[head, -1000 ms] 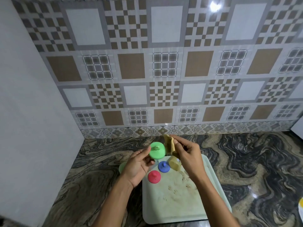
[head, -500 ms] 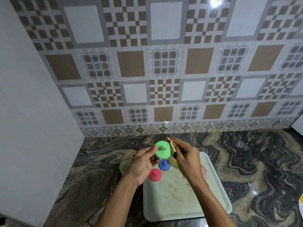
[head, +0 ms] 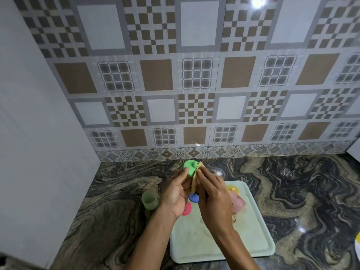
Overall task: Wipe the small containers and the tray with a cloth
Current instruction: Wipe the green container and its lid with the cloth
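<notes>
My left hand (head: 175, 191) holds a green lid (head: 190, 169) up above the counter, thumb on its face. My right hand (head: 212, 193) pinches a tan cloth (head: 195, 182) against the lid's right edge. Below the hands lies a pale green tray (head: 259, 240) with brown smears. On the tray sit a blue lid (head: 193, 197), a red lid (head: 187, 209), a yellow lid (head: 232, 189) and a pink container (head: 237, 203) on its side. A pale green container (head: 149, 200) stands upright on the counter just left of the tray.
The marbled dark counter (head: 302, 191) ends at a patterned tiled wall behind and a plain white wall (head: 39, 152) on the left. A yellow-and-white object (head: 357, 244) pokes in at the right edge.
Both hands with the green lid and cloth have lifted slightly away from the tray, toward the wall. The pink container and yellow lid, hidden before, now show beside my right hand.
</notes>
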